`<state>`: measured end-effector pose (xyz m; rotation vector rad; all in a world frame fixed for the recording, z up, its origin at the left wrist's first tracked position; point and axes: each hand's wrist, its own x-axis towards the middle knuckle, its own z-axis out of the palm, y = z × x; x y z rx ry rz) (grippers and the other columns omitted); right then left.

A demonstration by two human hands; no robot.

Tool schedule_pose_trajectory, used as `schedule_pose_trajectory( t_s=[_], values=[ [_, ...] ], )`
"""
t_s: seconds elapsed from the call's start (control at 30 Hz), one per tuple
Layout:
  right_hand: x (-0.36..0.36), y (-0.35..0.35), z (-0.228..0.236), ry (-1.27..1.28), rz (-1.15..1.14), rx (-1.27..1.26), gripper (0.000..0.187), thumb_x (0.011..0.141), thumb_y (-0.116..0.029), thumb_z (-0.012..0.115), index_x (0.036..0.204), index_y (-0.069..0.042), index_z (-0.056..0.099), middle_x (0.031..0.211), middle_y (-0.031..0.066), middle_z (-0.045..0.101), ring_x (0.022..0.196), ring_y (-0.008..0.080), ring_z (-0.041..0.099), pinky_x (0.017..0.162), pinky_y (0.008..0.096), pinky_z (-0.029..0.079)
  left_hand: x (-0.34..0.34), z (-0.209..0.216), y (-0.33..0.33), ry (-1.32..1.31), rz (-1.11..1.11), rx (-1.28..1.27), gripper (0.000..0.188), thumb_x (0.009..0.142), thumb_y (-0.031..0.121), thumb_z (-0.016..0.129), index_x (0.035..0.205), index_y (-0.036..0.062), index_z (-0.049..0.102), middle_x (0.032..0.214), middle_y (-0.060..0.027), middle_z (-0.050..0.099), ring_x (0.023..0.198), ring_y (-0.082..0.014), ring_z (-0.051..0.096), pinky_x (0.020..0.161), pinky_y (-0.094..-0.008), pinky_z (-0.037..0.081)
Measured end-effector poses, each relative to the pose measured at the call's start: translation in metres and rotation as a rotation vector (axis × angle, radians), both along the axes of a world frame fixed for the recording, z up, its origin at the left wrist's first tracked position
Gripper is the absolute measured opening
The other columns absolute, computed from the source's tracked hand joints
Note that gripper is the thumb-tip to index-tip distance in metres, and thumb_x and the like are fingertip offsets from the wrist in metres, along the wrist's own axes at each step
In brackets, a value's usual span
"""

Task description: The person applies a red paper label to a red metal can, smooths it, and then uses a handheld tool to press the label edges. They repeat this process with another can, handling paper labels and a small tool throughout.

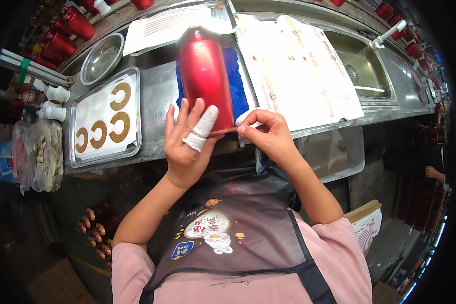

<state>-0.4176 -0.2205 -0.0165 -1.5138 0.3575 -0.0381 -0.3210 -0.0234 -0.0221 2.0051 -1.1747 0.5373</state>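
Observation:
A glossy red metallic bottle [205,76] lies on a blue cloth [236,76] on the metal counter, its narrower grey end pointing away from me. Along its near rim runs a thin gold-brown strip [225,131]. My left hand [187,147] rests against the bottle's near left side, fingers spread and stretched out, a white wrap on the index finger. At the near right corner, my right hand [271,134] pinches the end of the strip between thumb and index finger. White covering also shows on a right fingertip. The bottle's underside is hidden.
To the left, a metal tray [137,137] carries several gold C-shaped stickers [120,126]; a steel bowl [109,50] stands behind it. Striped backing sheets [172,28] lie at the back. White sheets [299,71] cover the counter at right, beside a sink [362,66].

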Motion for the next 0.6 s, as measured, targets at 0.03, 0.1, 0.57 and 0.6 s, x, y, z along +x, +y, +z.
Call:
schedule_pose_trajectory(
  t_s=[0.03,0.1,0.57,0.6],
  values=[
    [-0.001,0.001,0.000,-0.013,0.004,0.003,0.008,0.091,-0.005,0.072,0.086,-0.001,0.067,0.084,-0.0037,0.063,0.071,-0.0005,0.054,0.062,0.0167,0.043,0.000,-0.003,0.004,0.068,-0.008,-0.001,0.059,0.076,0.009,0.084,0.133,0.0090,0.068,0.144,-0.0152,0.061,0.135,-0.0415,0.054,0.114,-0.0610,0.033],
    [-0.002,0.003,0.001,0.008,-0.006,0.004,0.009,0.091,-0.006,0.072,0.087,-0.002,0.067,0.084,-0.0037,0.063,0.070,-0.0007,0.054,0.062,0.0164,0.042,-0.001,-0.006,0.014,0.134,-0.020,-0.015,0.060,0.077,0.008,0.084,0.134,0.0068,0.066,0.146,-0.0170,0.059,0.135,-0.0415,0.054,0.115,-0.0606,0.031],
    [0.009,0.043,0.005,-0.081,-0.190,-0.382,0.042,0.085,-0.021,0.083,0.106,-0.005,0.050,0.094,0.0027,0.056,0.063,0.0005,0.050,0.052,0.0177,0.039,-0.015,-0.013,0.039,0.046,0.011,0.139,0.046,0.080,0.012,0.083,0.125,0.0090,0.073,0.146,-0.0213,0.056,0.131,-0.0420,0.057,0.114,-0.0651,0.028],
    [0.009,0.041,0.003,-0.085,-0.181,-0.326,0.042,0.085,-0.021,0.083,0.106,-0.005,0.050,0.095,0.0029,0.055,0.064,0.0005,0.050,0.052,0.0174,0.039,-0.015,-0.011,0.039,0.039,0.008,0.145,0.046,0.080,0.011,0.083,0.125,0.0089,0.073,0.146,-0.0212,0.057,0.131,-0.0421,0.058,0.114,-0.0653,0.028]
  ],
)
